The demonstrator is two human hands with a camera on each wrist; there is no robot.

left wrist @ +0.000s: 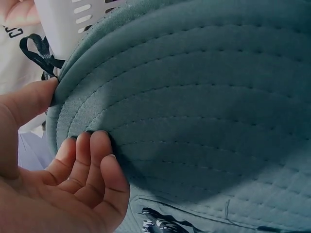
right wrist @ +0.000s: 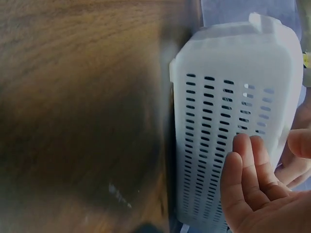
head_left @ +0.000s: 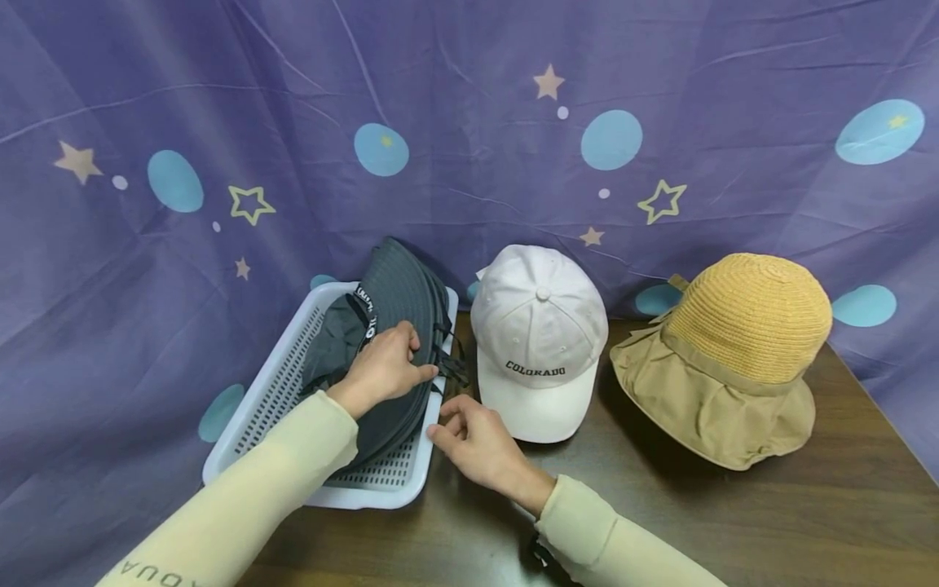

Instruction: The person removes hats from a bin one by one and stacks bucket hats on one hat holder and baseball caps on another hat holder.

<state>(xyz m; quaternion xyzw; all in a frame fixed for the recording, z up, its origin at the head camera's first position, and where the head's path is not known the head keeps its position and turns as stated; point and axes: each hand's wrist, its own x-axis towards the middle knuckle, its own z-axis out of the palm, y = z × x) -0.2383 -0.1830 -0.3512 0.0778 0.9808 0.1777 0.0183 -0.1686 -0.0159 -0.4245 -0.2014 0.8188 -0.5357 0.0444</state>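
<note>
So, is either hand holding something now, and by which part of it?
The left hand pinches the dark wide-brimmed hat by its brim's edge; the right hand holds nothing.

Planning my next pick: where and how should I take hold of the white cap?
Probably pinch the white cap by its brim from the near side: that thin brim points toward the person, whereas the crown is broad and rounded. The right hand looks better placed, being nearer, while the left hand is on the dark hat.
</note>
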